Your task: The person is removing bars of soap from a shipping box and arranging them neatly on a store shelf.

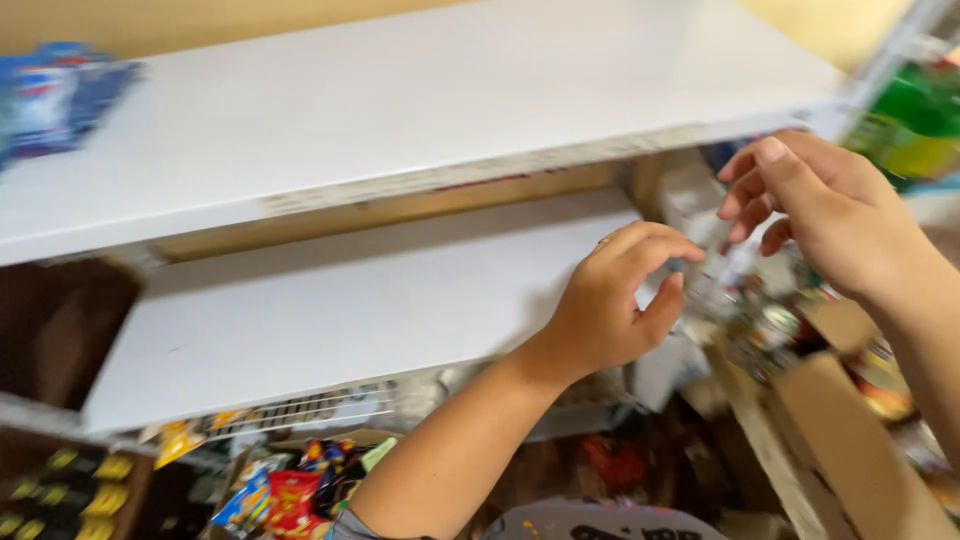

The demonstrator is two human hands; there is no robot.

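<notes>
Reaching toward the right end of the lower white shelf (pixel 330 310), the left hand (pixel 612 305) curled its fingers and thumb around a small clear item (pixel 715 280), too blurred to identify. Just right of it, the right hand (pixel 825 205) hovered with fingers loosely bent, grasping nothing visible. Below both hands sat an open cardboard box (pixel 840 430).

Left hand (pixel 610 305) curled, thumb near fingers, right hand (pixel 820 205) raised (fingers loosely bent), both blurred
</notes>
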